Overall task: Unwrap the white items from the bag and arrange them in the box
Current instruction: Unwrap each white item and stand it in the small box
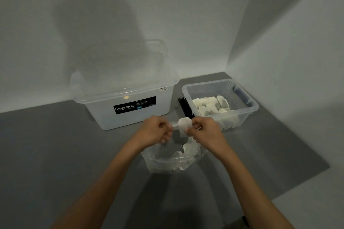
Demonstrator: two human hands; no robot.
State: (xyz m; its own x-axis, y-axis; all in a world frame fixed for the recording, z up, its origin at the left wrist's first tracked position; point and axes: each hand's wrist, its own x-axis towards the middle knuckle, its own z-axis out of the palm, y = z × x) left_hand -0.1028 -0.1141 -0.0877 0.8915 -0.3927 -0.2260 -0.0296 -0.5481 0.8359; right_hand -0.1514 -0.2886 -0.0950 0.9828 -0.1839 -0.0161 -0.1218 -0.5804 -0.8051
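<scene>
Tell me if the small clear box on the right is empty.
Not empty: the box holds a cluster of white items; its far side is bare.

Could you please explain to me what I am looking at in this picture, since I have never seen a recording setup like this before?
There is no machine here: a person wears a camera on the head, so this single picture looks forward and down along both forearms. The left hand and right hand are held together above a grey surface. The right hand pinches a small white item, and the left hand seems to pull at its clear wrapper. Below the hands lies a crumpled clear plastic bag with more white pieces in it. To the right stands an open clear box already holding several white items. To the left stands a larger lidded box labelled Megabox. A black object lies between the boxes.
</scene>
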